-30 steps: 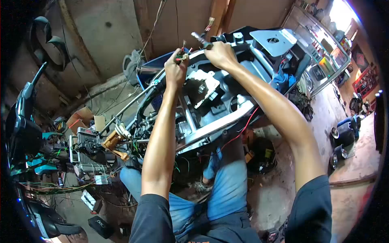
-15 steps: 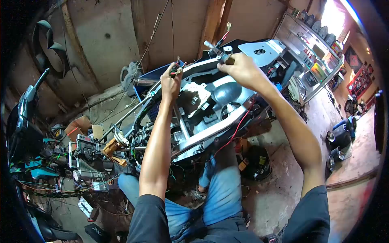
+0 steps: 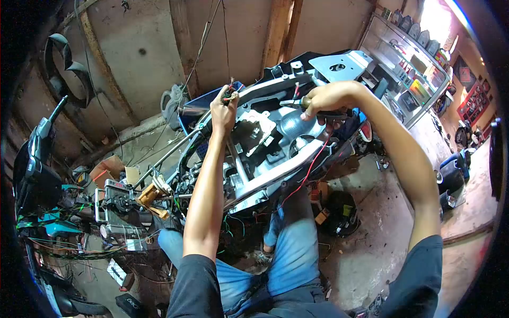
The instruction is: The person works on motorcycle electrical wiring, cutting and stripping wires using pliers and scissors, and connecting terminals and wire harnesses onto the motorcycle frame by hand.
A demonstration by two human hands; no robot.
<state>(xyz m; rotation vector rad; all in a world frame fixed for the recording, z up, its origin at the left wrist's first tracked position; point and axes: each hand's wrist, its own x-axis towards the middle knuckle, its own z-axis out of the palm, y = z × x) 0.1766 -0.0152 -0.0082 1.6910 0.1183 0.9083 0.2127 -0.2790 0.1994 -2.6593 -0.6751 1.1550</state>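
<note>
My left hand (image 3: 223,108) is closed around a small bunch of wires (image 3: 228,95), whose cut ends stick up above the fingers by the far frame rail. My right hand (image 3: 326,99) is over the right part of the motorcycle frame (image 3: 265,179), gripping what looks like a pair of pliers (image 3: 291,103). The jaws point left, above the rounded grey well (image 3: 297,124) inside the frame. Most of the handles are hidden by the fingers. A short red wire (image 3: 297,87) stands up just beyond the pliers.
A radiator (image 3: 114,204) and tangled wiring lie at the left. A long red wire (image 3: 305,183) hangs off the frame's near side. A glass display case (image 3: 405,69) is at the back right. A black round container (image 3: 342,212) sits on the floor.
My right hand has moved from the far rail down and right, over the frame's inside, taking the pliers with it. My left hand stays almost where it was, still on the wires.
</note>
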